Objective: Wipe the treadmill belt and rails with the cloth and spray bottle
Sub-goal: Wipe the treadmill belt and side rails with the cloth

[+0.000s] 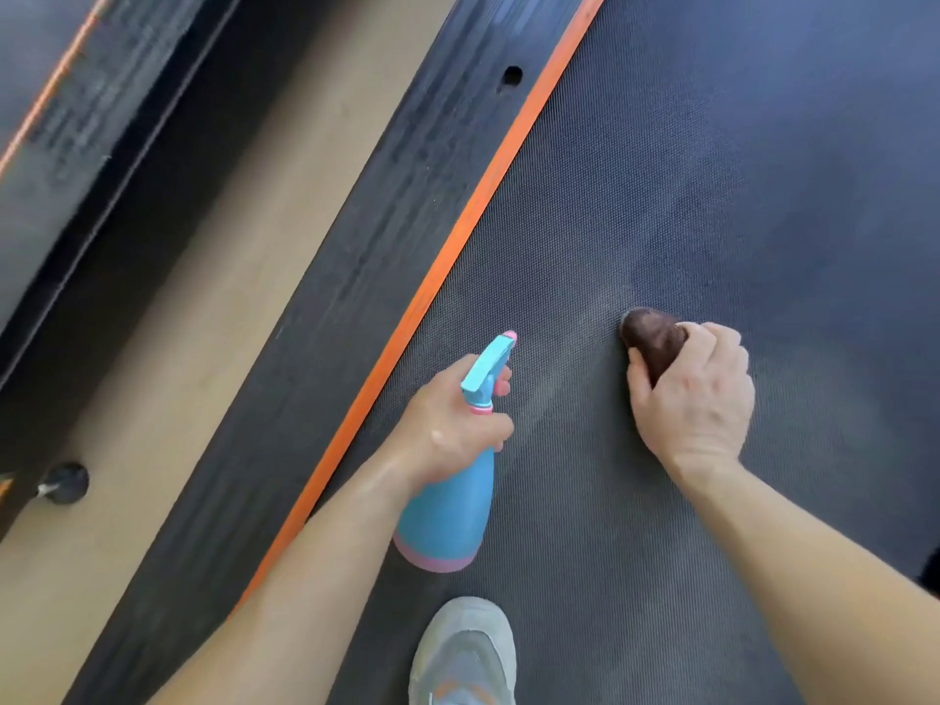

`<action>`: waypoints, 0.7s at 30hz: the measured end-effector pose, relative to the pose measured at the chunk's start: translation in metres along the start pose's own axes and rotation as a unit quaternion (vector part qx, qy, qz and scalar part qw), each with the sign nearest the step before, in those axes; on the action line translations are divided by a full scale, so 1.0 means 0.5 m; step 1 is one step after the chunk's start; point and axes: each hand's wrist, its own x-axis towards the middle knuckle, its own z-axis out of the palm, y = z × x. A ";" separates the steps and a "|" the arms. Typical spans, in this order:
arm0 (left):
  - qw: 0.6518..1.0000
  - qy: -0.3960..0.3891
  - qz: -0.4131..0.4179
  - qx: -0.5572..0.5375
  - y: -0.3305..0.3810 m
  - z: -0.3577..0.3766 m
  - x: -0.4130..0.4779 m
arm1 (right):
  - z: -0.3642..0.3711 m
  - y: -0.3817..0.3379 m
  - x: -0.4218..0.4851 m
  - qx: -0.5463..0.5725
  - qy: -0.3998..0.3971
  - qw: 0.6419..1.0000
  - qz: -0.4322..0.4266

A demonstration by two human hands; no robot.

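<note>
cloth (653, 340) on belt (712, 170), spray bottle (452, 480) left, rail (356, 246) beyond

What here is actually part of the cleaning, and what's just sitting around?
Part of the job:
spray bottle, gripped by the left hand
cloth, gripped by the right hand
belt
side rail

Just there:
shoe on the belt
floor
neighbouring machine

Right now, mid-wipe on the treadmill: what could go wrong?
A grey sneaker stands on the dark textured belt; spray from the blue-and-pink plastic bottle in the left hand could make footing slippery.
The right hand grips the brown cloth as a small wad, so passes may leave gaps.
</note>
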 end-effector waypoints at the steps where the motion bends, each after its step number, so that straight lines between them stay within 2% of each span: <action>1: 1.000 -0.006 -0.003 0.004 -0.004 0.003 0.001 | 0.007 0.001 0.004 0.001 0.010 1.000 -0.003; 6: 0.995 -0.071 0.008 0.067 0.001 0.006 -0.003 | -0.005 0.013 -0.001 0.008 0.017 1.000 -0.023; 8: 0.995 -0.062 0.015 0.071 0.001 0.002 -0.004 | -0.012 0.015 -0.024 0.013 0.018 1.000 -0.015; 12: 0.989 -0.074 0.035 0.122 0.008 0.015 -0.014 | -0.014 0.032 -0.157 0.019 0.007 0.997 0.080; 21: 0.990 -0.057 0.048 0.122 0.034 0.040 -0.013 | -0.003 0.045 -0.195 0.019 0.023 0.997 0.072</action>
